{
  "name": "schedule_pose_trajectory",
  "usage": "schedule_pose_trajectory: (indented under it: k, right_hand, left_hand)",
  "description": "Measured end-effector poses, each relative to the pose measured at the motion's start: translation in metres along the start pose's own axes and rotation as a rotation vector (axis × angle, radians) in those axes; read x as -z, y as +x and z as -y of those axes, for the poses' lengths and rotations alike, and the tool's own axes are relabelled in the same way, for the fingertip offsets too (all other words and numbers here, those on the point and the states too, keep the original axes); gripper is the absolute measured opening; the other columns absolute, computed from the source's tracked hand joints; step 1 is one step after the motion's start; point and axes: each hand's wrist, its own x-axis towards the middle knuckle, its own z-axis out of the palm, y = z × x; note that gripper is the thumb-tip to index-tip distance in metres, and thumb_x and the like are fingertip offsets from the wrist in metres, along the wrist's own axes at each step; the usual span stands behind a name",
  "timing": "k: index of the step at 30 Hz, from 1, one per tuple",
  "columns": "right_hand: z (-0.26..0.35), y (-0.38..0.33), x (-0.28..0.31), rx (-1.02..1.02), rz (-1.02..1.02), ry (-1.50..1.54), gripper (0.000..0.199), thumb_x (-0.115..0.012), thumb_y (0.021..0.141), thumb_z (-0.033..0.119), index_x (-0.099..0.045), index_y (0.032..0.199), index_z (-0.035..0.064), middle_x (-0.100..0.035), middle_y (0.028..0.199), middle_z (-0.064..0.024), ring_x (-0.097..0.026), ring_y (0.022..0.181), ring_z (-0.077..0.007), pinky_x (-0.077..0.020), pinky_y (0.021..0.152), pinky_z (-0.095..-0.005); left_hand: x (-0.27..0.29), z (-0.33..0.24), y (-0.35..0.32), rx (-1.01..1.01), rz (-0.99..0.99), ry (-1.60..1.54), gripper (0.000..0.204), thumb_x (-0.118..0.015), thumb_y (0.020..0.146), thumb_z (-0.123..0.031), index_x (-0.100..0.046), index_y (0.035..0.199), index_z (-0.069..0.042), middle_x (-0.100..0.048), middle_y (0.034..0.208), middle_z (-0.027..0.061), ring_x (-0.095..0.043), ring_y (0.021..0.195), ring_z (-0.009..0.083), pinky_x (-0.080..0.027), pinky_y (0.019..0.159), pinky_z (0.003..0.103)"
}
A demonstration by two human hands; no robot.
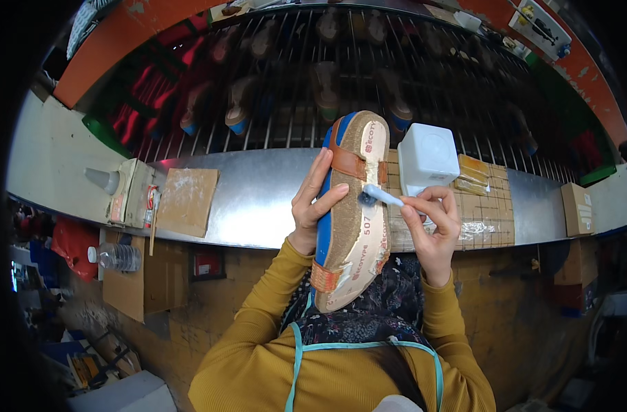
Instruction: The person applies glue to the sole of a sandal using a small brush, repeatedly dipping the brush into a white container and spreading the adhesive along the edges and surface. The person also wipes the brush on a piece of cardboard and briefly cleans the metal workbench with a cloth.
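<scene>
My left hand [313,206] is wrapped round the side of a sandal [348,237] on a blue last, its thumb pressed on the cork edge. The underside of the sandal faces me, with a pale sole insert and brown straps folded over onto it. Between the thumb and fingers of my right hand [434,230] is a light-blue-handled brush [382,195]. Its dark bristles touch the middle of the underside, beside the folded strap end. Just beyond the right hand stands a white square plastic container [428,159].
Across the far side runs a rack of metal rods [286,103] bearing several sandals on lasts. The metal ledge [258,185] holds a cardboard piece [190,199], and yellowish blocks [473,174] lie by the container. A clear plastic bottle [118,257] is at lower left.
</scene>
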Motion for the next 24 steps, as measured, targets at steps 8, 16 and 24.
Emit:
schedule_pose_trajectory:
  k: [8,16,24]
  right_hand:
    - [-0.001,0.009,0.000,0.164,-0.094,-0.260,0.019,-0.079,0.075,0.011,-0.076,0.094,0.0100,-0.057,0.093,-0.0032,-0.052,0.072,-0.0110,-0.0345,0.076,-0.0284]
    - [-0.008,0.016,0.002,0.207,-0.027,-0.199,0.019,-0.080,0.073,0.011,-0.076,0.091,0.0102,-0.058,0.089,-0.0031,-0.053,0.073,-0.0113,-0.0345,0.075,-0.0287]
    - [-0.013,0.006,0.004,0.139,0.059,0.025,0.016,-0.077,0.076,0.003,-0.075,0.092,0.0030,-0.055,0.090,-0.0034,-0.053,0.067,-0.0077,-0.0407,0.057,-0.0200]
  left_hand:
    - [0.002,-0.001,0.000,-0.081,0.118,0.064,0.046,-0.069,0.083,-0.010,-0.050,0.124,-0.018,-0.033,0.148,0.0245,-0.044,0.130,0.0416,-0.048,0.101,0.045]
    - [0.005,-0.002,0.006,-0.038,0.065,0.009,0.049,-0.076,0.075,-0.012,-0.057,0.119,-0.021,-0.043,0.143,0.0222,-0.047,0.128,0.0423,-0.046,0.103,0.046]
    - [-0.001,-0.001,0.009,-0.029,0.009,0.027,0.050,-0.079,0.071,-0.012,-0.060,0.117,-0.020,-0.047,0.141,0.0217,-0.048,0.128,0.0423,-0.044,0.104,0.046]
